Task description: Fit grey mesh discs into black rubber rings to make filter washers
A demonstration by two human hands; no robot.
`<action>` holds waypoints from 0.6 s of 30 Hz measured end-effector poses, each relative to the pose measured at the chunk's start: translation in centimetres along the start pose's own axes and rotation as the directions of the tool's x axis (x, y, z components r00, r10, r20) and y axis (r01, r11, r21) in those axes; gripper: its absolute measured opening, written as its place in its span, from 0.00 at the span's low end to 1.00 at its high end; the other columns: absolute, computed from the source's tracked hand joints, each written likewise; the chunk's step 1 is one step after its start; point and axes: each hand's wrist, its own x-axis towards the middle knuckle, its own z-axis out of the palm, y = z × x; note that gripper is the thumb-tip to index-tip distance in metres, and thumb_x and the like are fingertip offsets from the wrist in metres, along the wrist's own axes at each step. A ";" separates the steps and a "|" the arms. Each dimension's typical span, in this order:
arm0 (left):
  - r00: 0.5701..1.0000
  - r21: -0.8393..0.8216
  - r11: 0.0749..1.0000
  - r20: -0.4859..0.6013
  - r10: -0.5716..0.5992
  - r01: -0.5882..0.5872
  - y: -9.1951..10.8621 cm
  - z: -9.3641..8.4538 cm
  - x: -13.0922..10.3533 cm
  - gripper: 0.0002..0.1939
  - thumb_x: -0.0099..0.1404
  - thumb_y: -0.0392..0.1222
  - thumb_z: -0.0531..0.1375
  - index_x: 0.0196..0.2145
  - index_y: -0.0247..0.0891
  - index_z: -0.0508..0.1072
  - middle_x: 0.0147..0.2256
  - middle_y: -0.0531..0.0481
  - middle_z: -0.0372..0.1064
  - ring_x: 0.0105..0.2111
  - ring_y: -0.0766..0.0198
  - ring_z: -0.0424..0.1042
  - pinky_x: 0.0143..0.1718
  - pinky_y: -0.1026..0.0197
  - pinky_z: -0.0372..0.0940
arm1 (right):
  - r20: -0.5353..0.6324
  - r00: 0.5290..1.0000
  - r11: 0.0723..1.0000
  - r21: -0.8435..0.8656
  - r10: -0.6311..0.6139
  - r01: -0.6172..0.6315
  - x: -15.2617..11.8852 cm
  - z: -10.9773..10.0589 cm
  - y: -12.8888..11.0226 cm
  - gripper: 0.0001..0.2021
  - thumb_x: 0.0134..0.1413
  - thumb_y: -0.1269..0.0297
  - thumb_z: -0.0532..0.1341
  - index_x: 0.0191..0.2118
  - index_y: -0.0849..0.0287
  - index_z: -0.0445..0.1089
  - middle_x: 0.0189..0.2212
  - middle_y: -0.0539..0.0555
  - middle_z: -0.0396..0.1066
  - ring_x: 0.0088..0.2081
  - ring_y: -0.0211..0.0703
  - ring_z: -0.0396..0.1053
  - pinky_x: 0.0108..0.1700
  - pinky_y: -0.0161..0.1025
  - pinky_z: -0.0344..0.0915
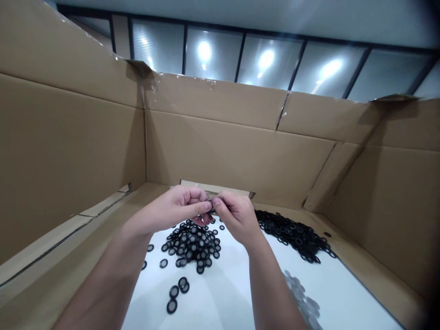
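My left hand and my right hand meet above the white surface, thumbs and fingertips pinched together. Between them is a small black rubber ring, mostly hidden by the fingers; whether it has a disc in it I cannot tell. Just below my left hand lies a pile of black rings with grey discs in their centres. To the right of my right hand spreads a heap of plain black rings. Thin grey round discs lie beside my right forearm, partly covered by it.
Tall cardboard walls enclose the white work surface on the left, back and right. Several disc-filled rings lie apart from the pile, nearer to me. One loose black ring rests by the right wall. Windowed panels stand beyond.
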 end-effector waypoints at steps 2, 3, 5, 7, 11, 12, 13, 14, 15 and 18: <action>1.000 0.007 1.000 -0.019 0.007 -0.007 0.2 0.2 0.0 0.12 0.68 0.46 0.60 0.35 0.34 0.74 0.31 0.48 0.75 0.35 0.64 0.76 0.38 0.62 0.72 | -0.013 1.000 1.000 0.013 0.003 -0.002 0.0 0.1 0.0 0.16 0.66 0.63 0.53 0.25 0.58 0.61 0.19 0.45 0.63 0.21 0.31 0.58 0.25 0.30 0.54; 0.999 0.012 1.000 -0.027 0.017 -0.016 0.3 0.3 -0.1 0.12 0.68 0.46 0.60 0.35 0.34 0.74 0.32 0.48 0.75 0.35 0.64 0.76 0.39 0.62 0.72 | -0.017 1.000 1.000 0.013 0.005 -0.004 0.0 0.2 0.0 0.16 0.66 0.63 0.53 0.25 0.58 0.60 0.19 0.45 0.62 0.21 0.31 0.58 0.25 0.30 0.54; 0.998 0.020 0.999 -0.048 0.039 -0.039 0.4 0.6 0.0 0.12 0.69 0.46 0.60 0.35 0.34 0.74 0.32 0.48 0.74 0.35 0.64 0.76 0.39 0.61 0.72 | -0.024 1.000 1.000 0.011 0.008 -0.008 0.0 0.2 0.0 0.15 0.66 0.64 0.53 0.26 0.58 0.60 0.19 0.45 0.62 0.21 0.31 0.58 0.26 0.30 0.55; 0.996 0.027 0.999 -0.079 0.049 -0.047 0.3 0.8 0.0 0.11 0.69 0.46 0.59 0.35 0.35 0.74 0.31 0.49 0.74 0.34 0.64 0.75 0.38 0.62 0.72 | -0.037 0.999 1.000 0.008 0.005 -0.004 0.0 0.3 0.0 0.15 0.67 0.63 0.52 0.26 0.57 0.59 0.20 0.45 0.62 0.22 0.31 0.58 0.26 0.30 0.55; 0.987 0.048 0.997 -0.150 0.066 -0.059 0.0 1.2 0.0 0.11 0.69 0.45 0.59 0.35 0.35 0.74 0.31 0.50 0.75 0.34 0.64 0.75 0.38 0.61 0.72 | -0.061 0.998 1.000 0.024 0.002 -0.001 -0.1 0.2 0.2 0.16 0.67 0.63 0.53 0.25 0.57 0.57 0.19 0.44 0.58 0.22 0.31 0.56 0.25 0.30 0.52; 0.983 0.051 0.996 -0.165 0.075 -0.068 -0.1 1.3 0.0 0.11 0.69 0.46 0.59 0.34 0.35 0.74 0.31 0.49 0.75 0.34 0.64 0.75 0.38 0.61 0.72 | -0.068 0.998 1.000 0.031 0.003 -0.001 -0.1 0.2 0.2 0.16 0.67 0.63 0.53 0.25 0.57 0.57 0.19 0.44 0.57 0.22 0.31 0.55 0.25 0.30 0.52; 0.980 0.055 0.996 -0.178 0.086 -0.077 -0.1 1.4 0.1 0.11 0.69 0.47 0.59 0.34 0.35 0.73 0.31 0.49 0.75 0.34 0.63 0.75 0.39 0.60 0.72 | -0.077 0.997 0.999 0.035 0.003 0.000 -0.1 0.2 0.3 0.16 0.67 0.62 0.53 0.26 0.57 0.57 0.20 0.44 0.57 0.22 0.31 0.55 0.25 0.31 0.52; 0.978 0.061 0.994 -0.187 0.095 -0.085 -0.1 1.5 0.1 0.12 0.69 0.47 0.59 0.34 0.35 0.73 0.31 0.49 0.75 0.34 0.63 0.76 0.39 0.60 0.72 | -0.089 0.996 0.999 0.035 0.000 0.003 -0.1 0.2 0.4 0.16 0.67 0.62 0.53 0.26 0.57 0.57 0.20 0.44 0.57 0.22 0.31 0.55 0.25 0.31 0.53; 0.976 0.072 0.993 -0.192 0.104 -0.091 -0.1 1.5 0.0 0.13 0.69 0.48 0.59 0.33 0.36 0.73 0.31 0.49 0.75 0.34 0.63 0.76 0.39 0.59 0.72 | -0.102 0.995 1.000 0.030 -0.005 0.008 -0.1 0.1 0.4 0.16 0.67 0.62 0.53 0.26 0.57 0.57 0.20 0.45 0.57 0.22 0.32 0.56 0.26 0.31 0.53; 0.976 0.103 0.991 -0.192 0.106 -0.087 0.0 1.4 0.0 0.13 0.69 0.48 0.59 0.34 0.35 0.73 0.31 0.48 0.75 0.34 0.62 0.76 0.39 0.59 0.72 | -0.138 0.990 1.000 0.001 -0.024 0.024 -0.1 0.2 0.5 0.15 0.66 0.62 0.54 0.26 0.57 0.59 0.20 0.45 0.58 0.22 0.32 0.57 0.26 0.32 0.53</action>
